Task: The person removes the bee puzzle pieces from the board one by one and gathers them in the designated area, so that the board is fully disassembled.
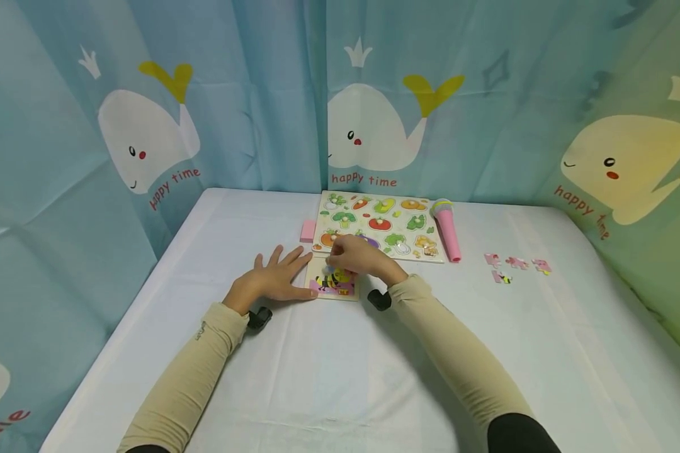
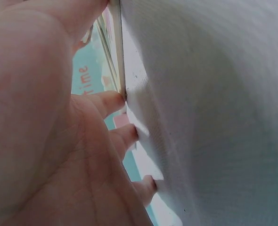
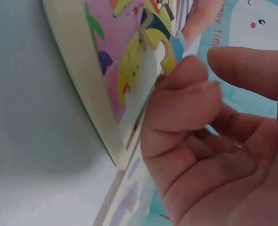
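A small wooden tray puzzle (image 1: 347, 298) with a yellow-and-black bee picture on pink lies on the table. My left hand (image 1: 279, 277) rests at its left side with fingers spread, the thumb against the near-left corner. Over the top left of the puzzle is my right hand (image 1: 362, 257), fingers bent and fingertips down by a pale blue patch. In the right wrist view, the right hand (image 3: 200, 113) has thumb and index finger close together beside a yellow puzzle piece (image 3: 169, 62); whether they pinch a piece cannot be made out.
A vegetable knob-puzzle board (image 1: 385, 211) lies just behind the small puzzle. Left of it is a pink block (image 1: 308, 231), and a pink toy microphone (image 1: 447, 233) lies along its right edge. Several loose jigsaw pieces (image 1: 517, 263) lie farther right. A whale-print curtain (image 1: 283, 94) hangs behind.
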Available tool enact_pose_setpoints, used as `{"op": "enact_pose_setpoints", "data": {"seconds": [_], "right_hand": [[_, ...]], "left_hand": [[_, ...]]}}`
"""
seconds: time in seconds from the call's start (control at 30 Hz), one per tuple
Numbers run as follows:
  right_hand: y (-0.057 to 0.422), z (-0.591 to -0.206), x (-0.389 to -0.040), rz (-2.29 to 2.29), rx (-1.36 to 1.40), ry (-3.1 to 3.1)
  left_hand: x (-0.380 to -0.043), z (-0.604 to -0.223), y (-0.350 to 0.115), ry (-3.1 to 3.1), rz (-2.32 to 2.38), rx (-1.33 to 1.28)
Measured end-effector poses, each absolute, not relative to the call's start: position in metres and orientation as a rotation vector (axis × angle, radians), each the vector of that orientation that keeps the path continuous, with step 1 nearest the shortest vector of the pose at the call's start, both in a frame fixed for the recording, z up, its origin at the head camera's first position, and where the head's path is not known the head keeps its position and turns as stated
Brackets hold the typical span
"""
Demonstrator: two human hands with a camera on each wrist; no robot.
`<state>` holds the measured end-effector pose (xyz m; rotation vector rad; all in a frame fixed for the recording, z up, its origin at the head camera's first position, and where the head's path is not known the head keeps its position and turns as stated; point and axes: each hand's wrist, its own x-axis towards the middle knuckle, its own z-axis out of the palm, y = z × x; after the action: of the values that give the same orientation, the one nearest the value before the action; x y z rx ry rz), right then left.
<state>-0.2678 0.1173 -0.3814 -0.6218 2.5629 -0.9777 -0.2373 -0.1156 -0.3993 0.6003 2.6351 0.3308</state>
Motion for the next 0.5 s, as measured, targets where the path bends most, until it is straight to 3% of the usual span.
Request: {"op": "enact_pose_setpoints", "data": {"seconds": [0.5], "right_hand": [[0.1203, -0.3844, -0.2625, -1.064, -0.64, 2.519]], "left_hand": [[-0.2418, -0.407, -0.1172, 2.633, 0.355, 0.593]]}}
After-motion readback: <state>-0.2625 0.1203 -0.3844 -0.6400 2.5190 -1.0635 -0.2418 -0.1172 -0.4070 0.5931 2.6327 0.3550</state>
